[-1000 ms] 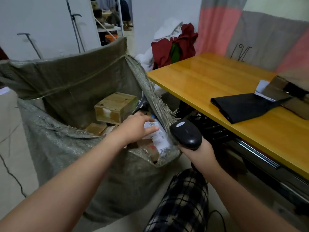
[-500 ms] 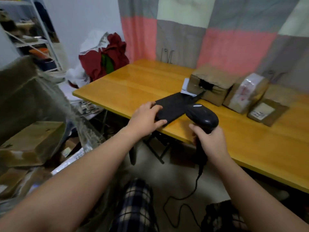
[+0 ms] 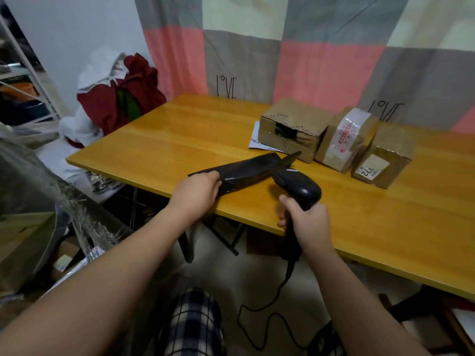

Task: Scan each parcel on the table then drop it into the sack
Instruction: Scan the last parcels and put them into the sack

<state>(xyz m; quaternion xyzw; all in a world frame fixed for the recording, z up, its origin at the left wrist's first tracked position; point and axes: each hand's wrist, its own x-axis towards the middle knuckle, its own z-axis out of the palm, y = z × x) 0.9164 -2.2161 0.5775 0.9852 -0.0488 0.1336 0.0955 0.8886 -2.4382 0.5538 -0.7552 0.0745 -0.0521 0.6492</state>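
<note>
My left hand [image 3: 196,194] grips the near end of a flat black plastic parcel [image 3: 246,169], lifted at a tilt over the front of the yellow wooden table [image 3: 167,140]. My right hand [image 3: 305,222] is closed around the handle of a black corded barcode scanner [image 3: 298,187], whose head sits just right of the black parcel. Three cardboard parcels stand at the back right: a torn box [image 3: 291,128], a box wrapped in printed tape [image 3: 345,138] and a box with a label [image 3: 383,159]. The woven sack [image 3: 33,201] is at the left edge, with boxes inside.
A white paper [image 3: 254,140] lies under the torn box. A red and white cloth pile [image 3: 115,96] sits beyond the table's left end. A patchwork curtain [image 3: 308,52] hangs behind. The scanner cable [image 3: 257,317] trails on the floor by my checked trouser leg [image 3: 192,325].
My left hand left the sack and swung right to the table, where it took hold of the black parcel and raised it. The scanner moved along to the parcel's right.
</note>
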